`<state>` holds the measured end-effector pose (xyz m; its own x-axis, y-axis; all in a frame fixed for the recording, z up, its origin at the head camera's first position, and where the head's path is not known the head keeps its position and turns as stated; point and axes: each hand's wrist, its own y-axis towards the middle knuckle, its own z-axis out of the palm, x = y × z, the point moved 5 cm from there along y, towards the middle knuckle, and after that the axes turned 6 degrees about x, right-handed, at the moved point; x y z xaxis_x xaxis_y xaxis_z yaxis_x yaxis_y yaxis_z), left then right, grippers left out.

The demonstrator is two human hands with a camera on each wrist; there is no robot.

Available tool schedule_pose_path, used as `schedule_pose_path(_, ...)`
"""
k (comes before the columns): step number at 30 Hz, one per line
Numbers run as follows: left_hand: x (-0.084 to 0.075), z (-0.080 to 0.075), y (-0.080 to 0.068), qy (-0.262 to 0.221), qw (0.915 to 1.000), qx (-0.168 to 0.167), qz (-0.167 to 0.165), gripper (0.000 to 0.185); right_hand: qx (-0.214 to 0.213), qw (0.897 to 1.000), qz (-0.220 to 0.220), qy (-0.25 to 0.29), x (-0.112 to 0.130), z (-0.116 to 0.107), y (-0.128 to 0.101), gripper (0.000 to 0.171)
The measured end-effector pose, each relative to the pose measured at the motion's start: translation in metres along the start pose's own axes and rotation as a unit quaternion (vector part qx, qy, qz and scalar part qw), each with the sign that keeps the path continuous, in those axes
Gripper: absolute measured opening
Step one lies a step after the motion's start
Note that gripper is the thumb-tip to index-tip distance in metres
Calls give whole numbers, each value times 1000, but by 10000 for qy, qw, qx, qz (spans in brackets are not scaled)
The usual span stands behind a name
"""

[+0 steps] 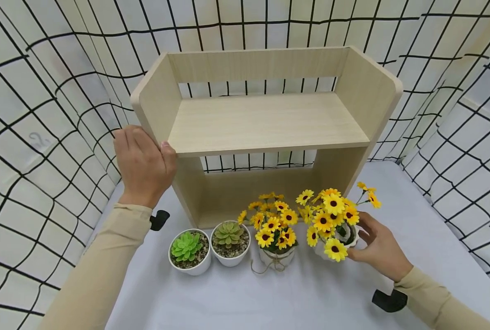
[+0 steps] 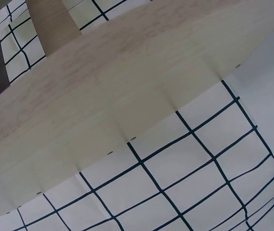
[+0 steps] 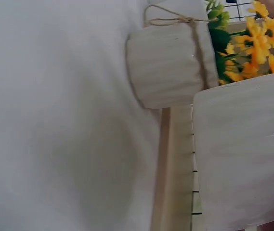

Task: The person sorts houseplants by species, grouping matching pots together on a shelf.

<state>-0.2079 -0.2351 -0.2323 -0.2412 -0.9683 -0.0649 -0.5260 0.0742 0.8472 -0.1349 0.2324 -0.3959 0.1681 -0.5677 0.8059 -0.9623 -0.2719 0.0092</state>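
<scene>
One shelf (image 1: 265, 123), left hand (image 1: 144, 167) gripping side; two succulents, two sunflower pots, right hand (image 1: 378, 250) clasping one (image 1: 331, 224)

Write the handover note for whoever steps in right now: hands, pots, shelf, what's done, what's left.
Left hand: grips the left side panel of the wooden shelf, steadying it.
Right hand: fingers curled round the right flower pot, which appears to sit on the table.
In a row in front of the shelf, left to right: bright green succulent, paler succulent, twine-tied flower pot, then the held one.
Done: nothing is on the shelf board yet.
Left: probably all four pots to go up, likely starting with the one in the right hand.
</scene>
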Motion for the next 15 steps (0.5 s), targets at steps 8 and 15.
schedule_pose_path(8, -1, 0, 1, -16, 10000, 40, 1, 42, -205, 9992, -324, 101, 25, -26, -4, 89)
schedule_pose_path(15, -1, -1, 0, 62, 9999, 88, -1, 42, -388, 9965, -676, 292, 53, -47, -5, 96)
